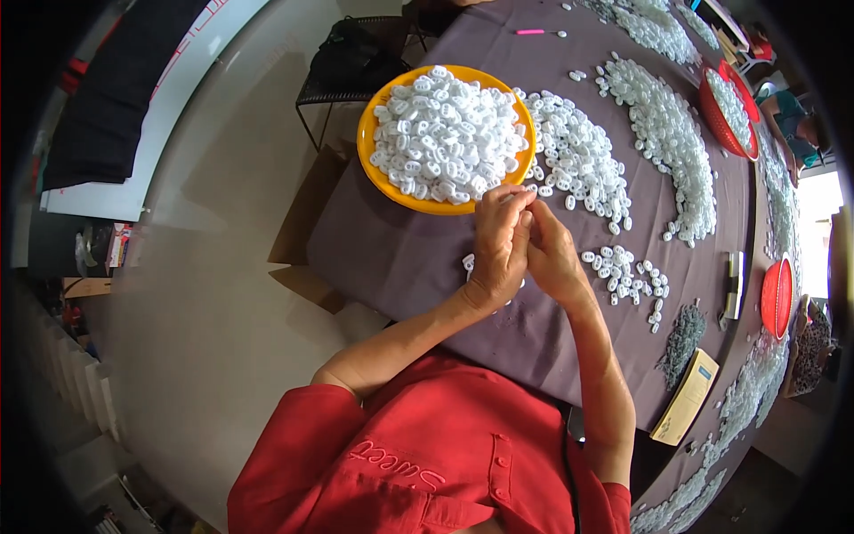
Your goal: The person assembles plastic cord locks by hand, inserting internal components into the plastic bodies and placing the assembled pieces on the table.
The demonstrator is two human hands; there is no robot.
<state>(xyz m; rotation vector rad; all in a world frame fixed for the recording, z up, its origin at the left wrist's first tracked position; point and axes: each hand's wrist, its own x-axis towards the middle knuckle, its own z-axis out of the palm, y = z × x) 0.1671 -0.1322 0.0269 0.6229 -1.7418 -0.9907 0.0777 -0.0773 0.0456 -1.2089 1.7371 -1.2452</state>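
Note:
My left hand (pixel 501 247) and my right hand (pixel 553 252) meet over the table just in front of a round yellow basin (pixel 418 205). The fingers of both are closed and pressed together at the tips. Whatever they pinch is too small or hidden to make out. Small white oval plastic pieces (pixel 449 133) with holes fill the basin in a heap. To the right of my right hand lies a small loose group of the same pieces (pixel 623 274). A few more white pieces (pixel 469 263) show beside my left wrist, partly covered by it.
More white piles (pixel 583 160) and a long curved one (pixel 672 147) spread over the dark tablecloth (pixel 382 240). Red baskets (pixel 776 301), a dark grey heap (pixel 683 343) and a yellow packet (pixel 685 397) lie right. A chair (pixel 351 67) and cardboard box (pixel 302 214) adjoin the left edge.

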